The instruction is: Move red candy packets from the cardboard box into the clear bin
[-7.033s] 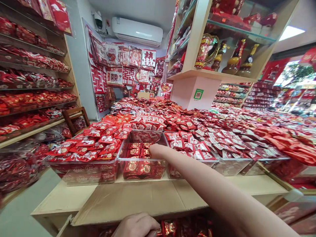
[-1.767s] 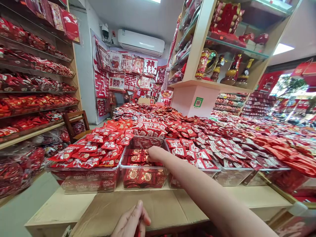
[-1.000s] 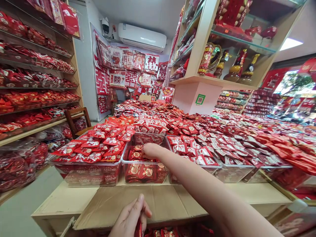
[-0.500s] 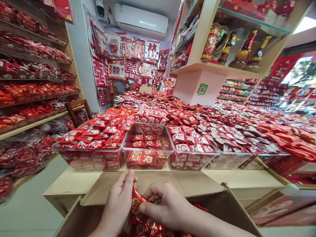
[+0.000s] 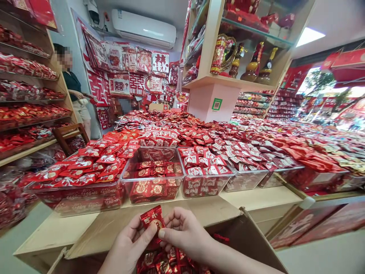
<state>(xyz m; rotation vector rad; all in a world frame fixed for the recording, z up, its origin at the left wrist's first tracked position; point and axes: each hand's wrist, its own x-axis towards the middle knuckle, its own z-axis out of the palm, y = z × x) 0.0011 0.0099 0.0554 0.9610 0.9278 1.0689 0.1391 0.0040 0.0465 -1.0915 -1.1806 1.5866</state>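
Observation:
A small red foil candy packet (image 5: pixel 153 217) with gold print is held up over an open cardboard box. My left hand (image 5: pixel 130 240) grips it, thumb across its front and fingers behind. At the packet's right edge, my right hand (image 5: pixel 185 233) pinches with its thumb, the other fingers curled. Below both hands, many similar red packets (image 5: pixel 167 262) lie in the cardboard box (image 5: pixel 246 238). Just beyond the box flap stands a clear plastic bin (image 5: pixel 155 190), partly filled with red packets bearing gold characters.
More clear bins (image 5: pixel 76 199) piled with red packets line the counter (image 5: pixel 228 196). Left are loaded shelves (image 5: pixel 28 91), a wooden chair (image 5: pixel 68 139) and a standing person (image 5: pixel 75 91). A display cabinet (image 5: pixel 211 42) juts out overhead, to the right.
The packet has been raised and now faces up in both hands, my left thumb over its front. The view has swung right, and a person has come into sight at left.

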